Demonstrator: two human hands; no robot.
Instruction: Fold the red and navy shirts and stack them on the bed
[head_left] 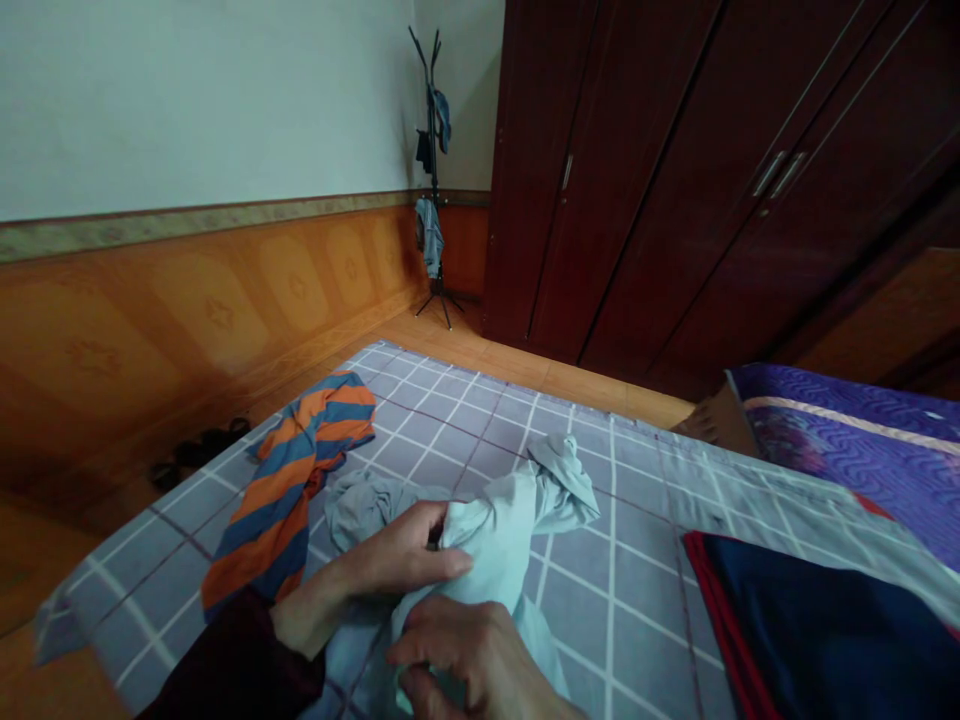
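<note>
My left hand (390, 565) grips a fold of a crumpled pale blue garment (495, 540) on a grey checked bedsheet (585, 600), and a dark sleeve covers that forearm. My right hand (472, 660) pinches the same cloth lower down, near the bottom of the view. The garment's far end sticks out in a knotted twist. A grey-blue crumpled cloth (367, 505) lies against it, just beyond my left hand. An orange and blue striped garment (292, 480) lies to the left, apart from both hands.
A folded navy cloth with red edging (810, 620) lies on the bed's right side, beside a purple quilt (847, 450). Beyond the bed are a wooden floor (480, 350), dark shoes (199, 450), a coat rack with hanging clothes (433, 170) and a dark wardrobe (637, 180).
</note>
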